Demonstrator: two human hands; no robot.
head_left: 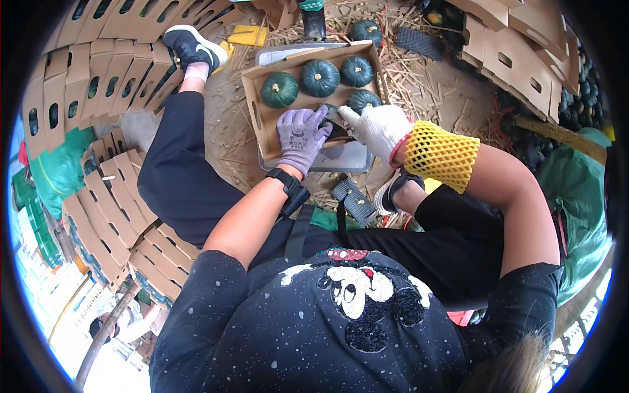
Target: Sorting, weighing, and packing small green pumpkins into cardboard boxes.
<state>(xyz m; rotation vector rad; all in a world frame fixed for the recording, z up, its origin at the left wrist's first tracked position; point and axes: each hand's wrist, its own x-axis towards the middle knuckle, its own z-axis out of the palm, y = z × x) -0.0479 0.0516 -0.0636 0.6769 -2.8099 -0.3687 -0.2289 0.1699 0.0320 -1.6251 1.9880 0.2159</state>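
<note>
You've got both gloved hands at the open cardboard carton, which sits on 1 grey plastic tray on the floor in front of you. Count inside: 4 dark-green kabocha squashes seen clearly, stems up: 3 along the far side, 1 nearer your R hand. Btwn your hands there's a dark-green piece, prob. a 5th squash, mostly hidden, at the near part of the carton. Your L hand, purple glove, is part-curled, fingertips on or right by that piece; can't tell if it has a firm hold. Your R hand, white glove, has the index finger out toward the same spot, other fingers bent under; can't tell what, if anything, they grip. 1 yellow foam-net sleeve on your R forearm, 1 black watch on your L wrist. Beyond the carton: 1 loose squash on the floor, near 1 dark boot. Your 2 sneakers are spread, L far out, R close to the tray. Dark-grey mesh pads: at least 2, one beyond the carton, one by your R foot. 2 groups of stacked cartons on your L, 1 pile on your R; too many overlap for an exact ct.
</note>
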